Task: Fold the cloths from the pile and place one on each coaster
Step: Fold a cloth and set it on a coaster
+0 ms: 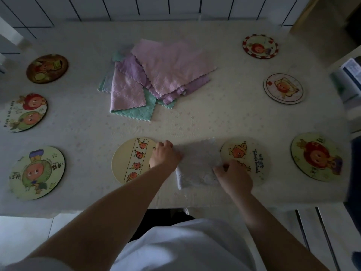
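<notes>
Item in hand: one pale lilac-white quilted cloth (197, 163), folded to a thick rectangle, lying on the cream patterned worktop (195, 122) between two round coasters near my edge. My left hand (165, 154) is curled down on the cloth's left edge, partly over the cream round coaster with a dashed strip of cartoon figures (132, 160); my right hand (232, 176) pinches the cloth's lower right corner, overlapping the cream round coaster with orange figures and lettering (247, 159). Both hands hold this one cloth. Risks, as I judge them: the fold looks bulky and its lower left edge rolled, so it may spring open when I lift it; dragging it sideways could push either neighbouring coaster out of place; the low light makes it easy to misjudge the cloth's edges. Count of coasters: eight, all bare, namely three on the left, two near me, three on the right. Count of cloths: one being folded, plus the loose pile of pink, purple and mint scalloped cloths (154, 79) at the middle far side; I make out at least five layers there, but overlaps hide the exact number.
</notes>
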